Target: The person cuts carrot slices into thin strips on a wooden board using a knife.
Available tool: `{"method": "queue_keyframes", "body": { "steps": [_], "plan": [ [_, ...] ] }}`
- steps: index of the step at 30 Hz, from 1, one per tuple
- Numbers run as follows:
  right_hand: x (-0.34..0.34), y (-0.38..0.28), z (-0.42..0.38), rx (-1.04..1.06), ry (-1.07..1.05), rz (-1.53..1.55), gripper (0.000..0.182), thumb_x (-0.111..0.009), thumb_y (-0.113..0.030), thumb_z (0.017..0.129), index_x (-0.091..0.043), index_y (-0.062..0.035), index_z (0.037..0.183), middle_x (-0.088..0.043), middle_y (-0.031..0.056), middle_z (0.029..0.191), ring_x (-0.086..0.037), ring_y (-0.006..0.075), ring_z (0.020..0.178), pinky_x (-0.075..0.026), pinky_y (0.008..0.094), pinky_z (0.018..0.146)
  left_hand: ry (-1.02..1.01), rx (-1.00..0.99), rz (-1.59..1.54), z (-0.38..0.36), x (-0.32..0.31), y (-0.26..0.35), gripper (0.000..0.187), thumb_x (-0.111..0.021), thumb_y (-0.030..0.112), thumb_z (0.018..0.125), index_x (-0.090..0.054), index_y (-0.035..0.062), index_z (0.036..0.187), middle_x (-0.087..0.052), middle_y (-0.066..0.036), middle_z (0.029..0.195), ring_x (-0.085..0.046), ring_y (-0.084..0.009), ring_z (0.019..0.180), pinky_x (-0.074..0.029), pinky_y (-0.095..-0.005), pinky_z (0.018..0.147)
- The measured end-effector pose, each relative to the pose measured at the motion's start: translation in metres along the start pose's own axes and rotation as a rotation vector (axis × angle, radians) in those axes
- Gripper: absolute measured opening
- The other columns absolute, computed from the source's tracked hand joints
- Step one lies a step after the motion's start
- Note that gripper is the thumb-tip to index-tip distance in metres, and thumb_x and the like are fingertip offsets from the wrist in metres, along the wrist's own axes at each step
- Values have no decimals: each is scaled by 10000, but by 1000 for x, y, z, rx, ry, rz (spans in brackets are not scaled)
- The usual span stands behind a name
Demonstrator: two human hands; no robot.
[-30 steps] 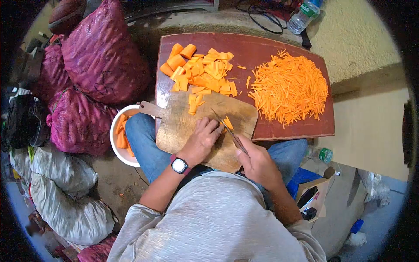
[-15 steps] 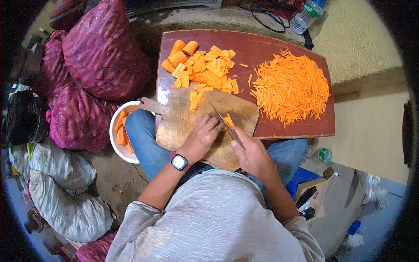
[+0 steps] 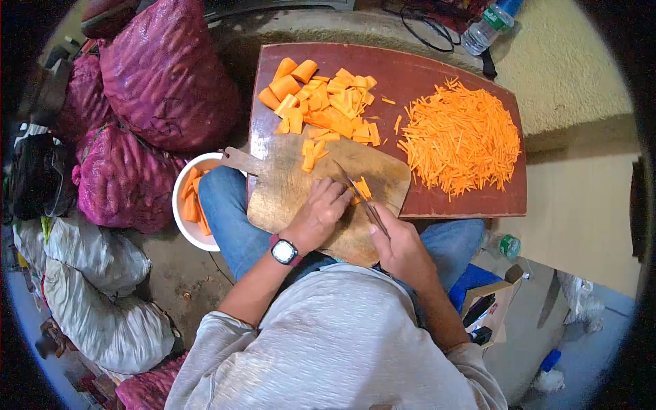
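Note:
A wooden chopping board (image 3: 277, 198) lies at the near edge of the red table, its handle toward the left. On it my left hand (image 3: 320, 210) is closed, fingers curled and fingertips pressing carrot slices beside the blade; the slices are mostly hidden under them. My right hand (image 3: 403, 247) grips a knife (image 3: 352, 183), its blade slanting up and left next to those fingertips. Thin cut carrot sticks (image 3: 363, 188) lie just right of the blade. A few flat carrot slices (image 3: 311, 156) rest near the board's far edge.
Carrot chunks and slices (image 3: 324, 102) lie at the far left of the red table (image 3: 389, 65), shredded carrot (image 3: 461, 140) heaped at its right. A white bucket (image 3: 179, 205) with carrot pieces stands at left, beside purple mesh sacks (image 3: 167, 82). A bottle (image 3: 488, 29) lies behind.
The view has shifted slightly. The knife still stands beside my left fingertips, and the cut sticks to its right are spread a little more. Both hands keep their grips.

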State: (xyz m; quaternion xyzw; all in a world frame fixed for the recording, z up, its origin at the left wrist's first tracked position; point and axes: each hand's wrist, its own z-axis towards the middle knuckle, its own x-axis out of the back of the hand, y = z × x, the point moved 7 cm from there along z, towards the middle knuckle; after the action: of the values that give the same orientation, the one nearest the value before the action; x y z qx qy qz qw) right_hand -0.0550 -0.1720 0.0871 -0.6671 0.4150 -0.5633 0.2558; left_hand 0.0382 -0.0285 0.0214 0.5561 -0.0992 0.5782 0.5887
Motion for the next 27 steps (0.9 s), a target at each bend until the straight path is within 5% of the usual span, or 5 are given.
{"method": "queue_keyframes", "body": {
  "steps": [6, 8, 27],
  "plan": [
    [3, -4, 3, 26, 6, 79, 386, -593, -70, 1069, -580, 34, 1440, -675, 279, 961, -712, 408, 855, -554, 455, 790, 2, -8, 19, 2, 4, 2, 403, -642, 56, 892, -706, -51, 1276, -655, -193, 1177, -614, -394, 1115, -513, -481, 1012],
    [-2, -1, 4, -66, -59, 60, 403, -591, -165, 1084, -566, -8, 1454, -715, 362, 1095, -700, 558, 1055, -557, 580, 869, 30, -7, 1, 1, 3, 3, 405, -647, 56, 885, -708, -50, 1272, -654, -193, 1162, -614, -393, 1109, -513, -480, 1007],
    [-3, -3, 6, -25, -39, 55, 388, -595, -131, 1088, -560, 21, 1443, -709, 352, 1035, -713, 551, 996, -560, 551, 839, 58, -18, 36, 2, 5, 6, 353, -652, 61, 885, -728, -84, 1197, -659, -186, 1108, -612, -366, 1089, -511, -463, 993]
  ]
}}
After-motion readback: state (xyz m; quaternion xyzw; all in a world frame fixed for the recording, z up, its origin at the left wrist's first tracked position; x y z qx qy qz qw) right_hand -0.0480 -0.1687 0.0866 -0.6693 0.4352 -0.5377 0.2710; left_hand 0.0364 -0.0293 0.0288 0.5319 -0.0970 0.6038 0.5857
